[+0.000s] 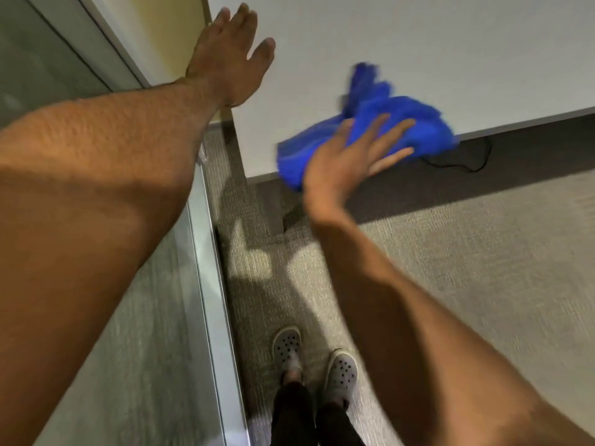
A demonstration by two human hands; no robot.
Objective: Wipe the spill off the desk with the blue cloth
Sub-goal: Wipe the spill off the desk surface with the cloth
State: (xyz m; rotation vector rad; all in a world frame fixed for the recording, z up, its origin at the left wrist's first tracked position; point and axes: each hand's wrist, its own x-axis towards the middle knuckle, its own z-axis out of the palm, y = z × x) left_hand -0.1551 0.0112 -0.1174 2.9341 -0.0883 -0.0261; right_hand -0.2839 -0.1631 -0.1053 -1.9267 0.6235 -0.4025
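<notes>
A crumpled blue cloth lies on the white desk, right at its near edge and partly hanging over it. My right hand lies flat on the cloth with fingers spread, blurred by motion. My left hand rests palm down with fingers apart on the desk's left corner, holding nothing. No spill shows on the white surface.
A glass partition with a metal frame runs along the left. Grey carpet covers the floor below the desk edge. A black cable lies under the desk. My feet in grey clogs stand on the carpet.
</notes>
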